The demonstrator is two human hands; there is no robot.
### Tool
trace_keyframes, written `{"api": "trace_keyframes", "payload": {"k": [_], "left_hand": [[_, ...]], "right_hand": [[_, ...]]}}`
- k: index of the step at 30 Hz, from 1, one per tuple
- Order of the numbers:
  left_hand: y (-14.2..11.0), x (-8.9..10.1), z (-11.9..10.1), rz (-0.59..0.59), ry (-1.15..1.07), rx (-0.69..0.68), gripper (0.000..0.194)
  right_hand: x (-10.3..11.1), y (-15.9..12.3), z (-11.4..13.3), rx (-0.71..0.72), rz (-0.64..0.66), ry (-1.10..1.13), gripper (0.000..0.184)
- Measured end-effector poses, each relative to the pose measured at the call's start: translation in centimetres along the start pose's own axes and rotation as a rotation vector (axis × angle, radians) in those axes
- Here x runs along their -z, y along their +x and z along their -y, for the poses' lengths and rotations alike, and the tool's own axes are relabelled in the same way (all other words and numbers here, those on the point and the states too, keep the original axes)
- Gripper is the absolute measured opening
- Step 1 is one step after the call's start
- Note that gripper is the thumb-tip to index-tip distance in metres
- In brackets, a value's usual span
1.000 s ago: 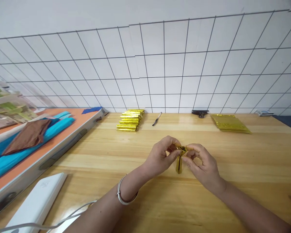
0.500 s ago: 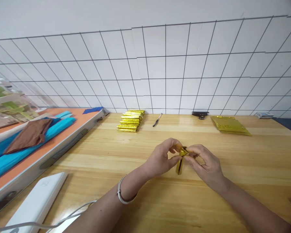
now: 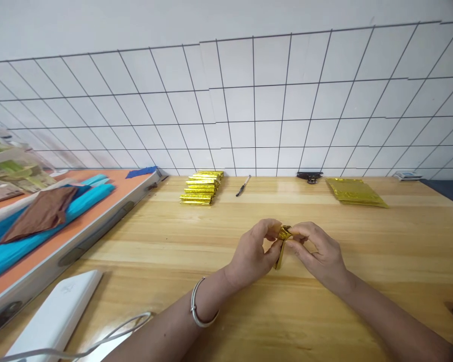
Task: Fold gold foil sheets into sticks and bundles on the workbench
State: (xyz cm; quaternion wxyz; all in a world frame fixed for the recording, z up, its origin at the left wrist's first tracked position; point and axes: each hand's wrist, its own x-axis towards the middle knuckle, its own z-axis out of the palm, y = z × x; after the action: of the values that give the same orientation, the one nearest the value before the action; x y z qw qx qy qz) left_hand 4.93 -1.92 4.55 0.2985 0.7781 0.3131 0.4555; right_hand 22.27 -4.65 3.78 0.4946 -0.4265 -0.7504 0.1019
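Between both hands is a small folded piece of gold foil [image 3: 284, 233], its narrow tail pointing down toward the table. My left hand [image 3: 255, 250] pinches the foil from the left with thumb and fingers. From the right, my right hand [image 3: 317, 250] grips its edge between thumb and fingertips. The fingers hide part of the folds. A row of rolled gold foil pieces [image 3: 202, 188] lies at the back of the wooden table [image 3: 166, 281], and a stack of flat gold foil sheets [image 3: 357, 192] lies at the back right.
A pen [image 3: 243, 186] and a black clip-like object [image 3: 309, 177] lie near the tiled wall. To the left, an orange-topped surface [image 3: 109, 201] bears blue rolls and a folded brown piece [image 3: 40, 213]. A white power bank [image 3: 56, 314] with a cable sits at front left.
Both hands still hold the foil. My left thumb and fingers have shifted and now cover more of the tail, which looks narrower. The whole view has moved slightly.
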Motion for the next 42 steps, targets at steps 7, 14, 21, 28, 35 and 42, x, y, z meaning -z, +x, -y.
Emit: {"api": "trace_keyframes", "payload": {"k": [7,14,21,28,35,42], "left_hand": [[-0.4,-0.3,0.7,-0.007,-0.132,-0.095,0.025],[-0.5,-0.3,1.4,0.039,-0.047,-0.231,0.038],[-0.4,0.0,2.4,0.034,0.1,-0.331,0.032],[-0.2,0.9,3.5,0.264,0.149,-0.076,0.022],[-1.0,0.9,5.4,0.292,0.137,0.005,0.018],[-1.5,0.5,6.2,0.249,0.175,-0.057,0.025]], "right_hand": [[0.1,-0.1,-0.2,-0.007,-0.006,-0.011,0.02],[0.4,0.2,0.0,0.011,0.012,-0.024,0.011],[-0.2,-0.6,-0.3,-0.065,0.037,-0.007,0.006],[-1.7,-1.7,-2.7,-0.251,0.107,0.116,0.008],[-1.5,-1.7,-4.6,-0.293,0.269,0.223,0.015],[-1.8,-1.7,-4.5,-0.47,0.309,0.223,0.018]]}}
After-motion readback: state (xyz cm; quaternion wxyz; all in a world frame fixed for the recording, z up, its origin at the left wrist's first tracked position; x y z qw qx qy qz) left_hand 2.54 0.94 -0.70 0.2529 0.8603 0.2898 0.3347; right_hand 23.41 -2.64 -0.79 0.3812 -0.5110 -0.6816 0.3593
